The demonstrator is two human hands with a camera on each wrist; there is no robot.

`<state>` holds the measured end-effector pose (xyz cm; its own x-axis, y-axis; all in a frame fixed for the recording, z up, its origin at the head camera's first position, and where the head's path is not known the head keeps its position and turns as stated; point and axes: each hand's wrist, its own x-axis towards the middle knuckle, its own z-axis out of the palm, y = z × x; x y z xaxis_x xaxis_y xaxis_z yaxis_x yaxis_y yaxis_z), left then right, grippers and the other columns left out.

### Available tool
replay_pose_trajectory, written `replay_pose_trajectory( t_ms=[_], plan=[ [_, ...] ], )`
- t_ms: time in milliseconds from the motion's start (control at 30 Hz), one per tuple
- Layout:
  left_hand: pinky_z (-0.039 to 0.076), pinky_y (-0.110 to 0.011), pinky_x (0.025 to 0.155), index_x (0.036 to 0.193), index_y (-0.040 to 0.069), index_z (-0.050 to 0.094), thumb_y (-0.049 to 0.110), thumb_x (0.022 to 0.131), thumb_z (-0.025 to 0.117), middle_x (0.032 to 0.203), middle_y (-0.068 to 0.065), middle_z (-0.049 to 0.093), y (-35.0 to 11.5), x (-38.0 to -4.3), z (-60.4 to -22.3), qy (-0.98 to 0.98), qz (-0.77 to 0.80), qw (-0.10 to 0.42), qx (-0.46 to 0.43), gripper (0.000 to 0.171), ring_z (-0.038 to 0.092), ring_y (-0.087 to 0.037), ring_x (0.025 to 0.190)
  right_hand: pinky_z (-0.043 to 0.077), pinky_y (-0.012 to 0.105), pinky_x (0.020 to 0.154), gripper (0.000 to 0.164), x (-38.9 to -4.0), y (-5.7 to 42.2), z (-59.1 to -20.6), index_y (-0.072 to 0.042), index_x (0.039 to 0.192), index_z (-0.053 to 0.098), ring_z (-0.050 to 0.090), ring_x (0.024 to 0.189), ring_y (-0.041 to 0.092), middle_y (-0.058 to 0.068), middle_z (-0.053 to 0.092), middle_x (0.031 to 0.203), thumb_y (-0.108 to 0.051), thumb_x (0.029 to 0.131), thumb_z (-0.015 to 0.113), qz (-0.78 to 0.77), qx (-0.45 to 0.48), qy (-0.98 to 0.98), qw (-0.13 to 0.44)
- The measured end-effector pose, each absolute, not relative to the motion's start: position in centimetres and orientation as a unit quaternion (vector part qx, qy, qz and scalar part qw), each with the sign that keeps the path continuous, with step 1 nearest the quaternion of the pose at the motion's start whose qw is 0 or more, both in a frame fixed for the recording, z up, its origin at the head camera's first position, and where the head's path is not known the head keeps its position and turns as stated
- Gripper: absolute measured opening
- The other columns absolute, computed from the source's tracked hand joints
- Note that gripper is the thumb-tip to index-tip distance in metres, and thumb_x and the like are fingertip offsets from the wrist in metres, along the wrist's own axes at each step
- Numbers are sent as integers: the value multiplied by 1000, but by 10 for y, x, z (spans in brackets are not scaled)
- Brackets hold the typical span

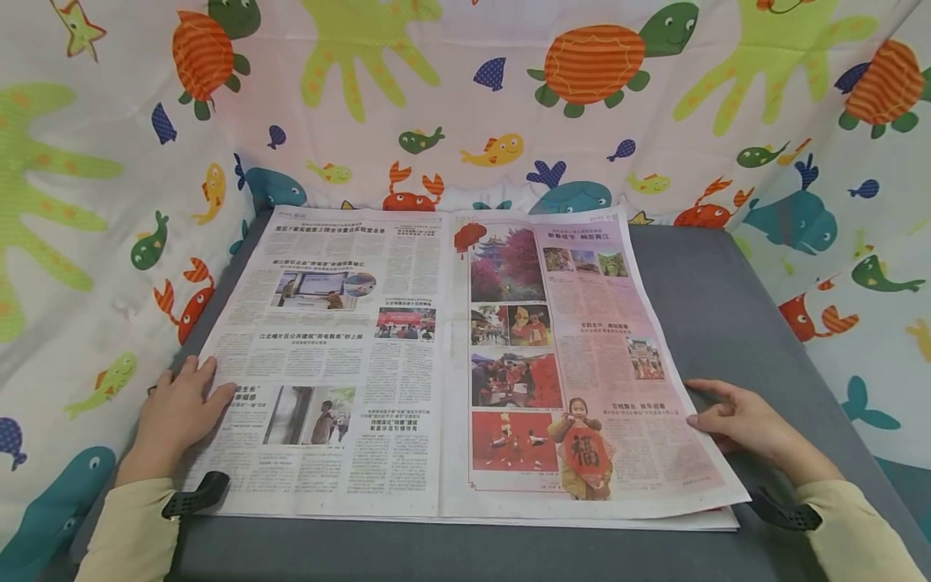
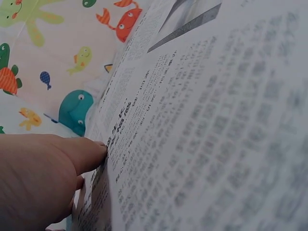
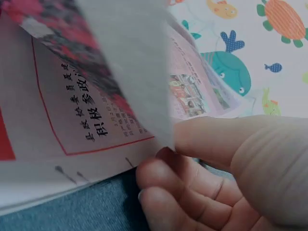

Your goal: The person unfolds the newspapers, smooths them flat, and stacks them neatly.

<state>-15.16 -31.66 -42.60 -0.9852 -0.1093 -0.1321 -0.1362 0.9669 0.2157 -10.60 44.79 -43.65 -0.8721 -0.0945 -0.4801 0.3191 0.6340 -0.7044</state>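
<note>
An open newspaper lies flat, with printed text and colour photos on both pages. At its left edge my left hand rests with fingers spread. The left wrist view has the thumb touching the printed sheet; the other fingers are mostly hidden. My right hand pinches the right edge of the top page between thumb and fingers. Seen from the right wrist, that page's edge is lifted and bent, showing a red-framed printed sheet beneath.
The newspaper lies on a grey cloth-covered table. Behind and at both sides hangs a white curtain printed with sea animals. Each wrist wears a black strap, and the sleeves are pale yellow.
</note>
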Motion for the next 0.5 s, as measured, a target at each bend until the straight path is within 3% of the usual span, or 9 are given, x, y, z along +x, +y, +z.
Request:
replay_pose_trajectory(
  t_ms=[100,500],
  plan=[
    [18,-83,108,152,-12,29,30,101,54,155,-44,23,-316,-152,-426,990,112,61,-63,70,17,-72,138,56,30,59,84,-104,447,-434,9,155,25,63,66,14,7,72,80,-22,94,74,-391,57,888,236],
    [17,-83,108,153,-12,28,29,101,53,155,-44,22,-315,-152,-426,989,116,66,-66,70,15,-72,139,56,31,57,90,-97,450,-425,10,155,22,60,60,13,8,68,76,-17,90,77,-404,22,877,260]
  ],
)
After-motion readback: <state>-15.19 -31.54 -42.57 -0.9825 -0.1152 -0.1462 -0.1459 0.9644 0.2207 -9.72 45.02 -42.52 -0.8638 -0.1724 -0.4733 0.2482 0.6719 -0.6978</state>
